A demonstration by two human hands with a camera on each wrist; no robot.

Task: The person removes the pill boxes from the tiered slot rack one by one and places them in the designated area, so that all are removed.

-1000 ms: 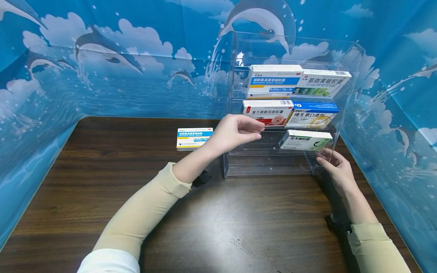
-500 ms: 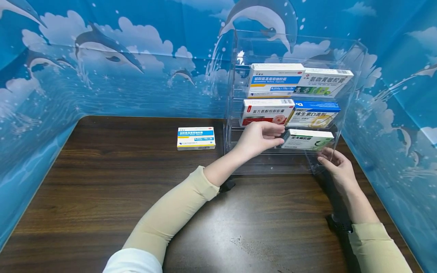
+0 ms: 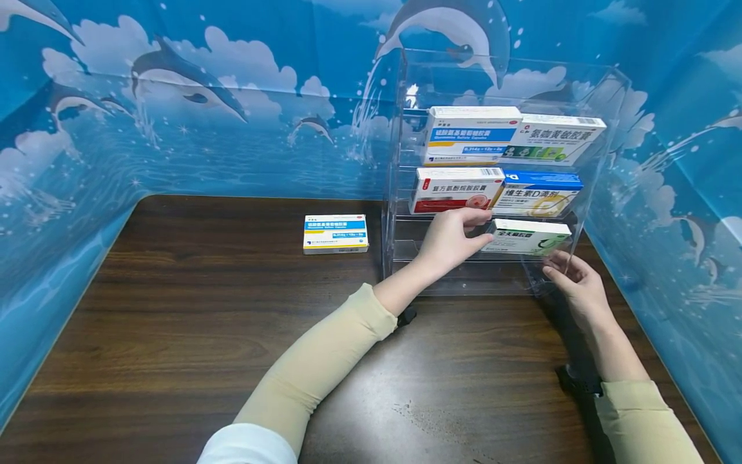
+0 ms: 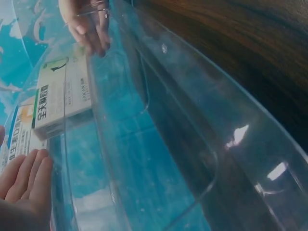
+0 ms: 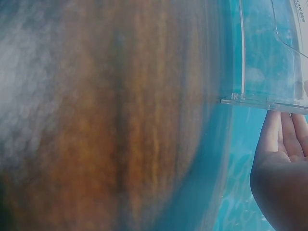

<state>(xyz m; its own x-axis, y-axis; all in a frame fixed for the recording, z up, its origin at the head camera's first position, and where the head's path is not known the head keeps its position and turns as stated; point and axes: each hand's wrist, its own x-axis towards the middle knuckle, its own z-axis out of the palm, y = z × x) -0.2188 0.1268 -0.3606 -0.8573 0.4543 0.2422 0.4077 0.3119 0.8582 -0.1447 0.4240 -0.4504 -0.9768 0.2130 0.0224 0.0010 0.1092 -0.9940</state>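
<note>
A clear acrylic display rack (image 3: 464,287) holds several medicine boxes on stepped tiers. My left hand (image 3: 449,241) is at the left end of the white-and-green medicine box (image 3: 527,238) on a lower tier, its fingers fairly straight. In the left wrist view, those fingers (image 4: 36,180) lie close beside the box; whether they touch it I cannot tell. My right hand (image 3: 580,290) is at the rack's lower right side. The right wrist view shows its extended fingers (image 5: 286,134) against the clear side panel.
A white, blue and yellow medicine box (image 3: 335,234) lies flat on the dark wooden table (image 3: 191,309), left of the rack. Higher tiers carry a similar box (image 3: 471,136), a grey-lettered box (image 3: 553,140), a red-banded box (image 3: 455,190) and a blue-topped box (image 3: 539,193). Dolphin-print cloth hangs behind.
My left hand has moved right along the lower tier, from the rack's left side to the white-and-green medicine box's left end. My right hand stays at the side panel.
</note>
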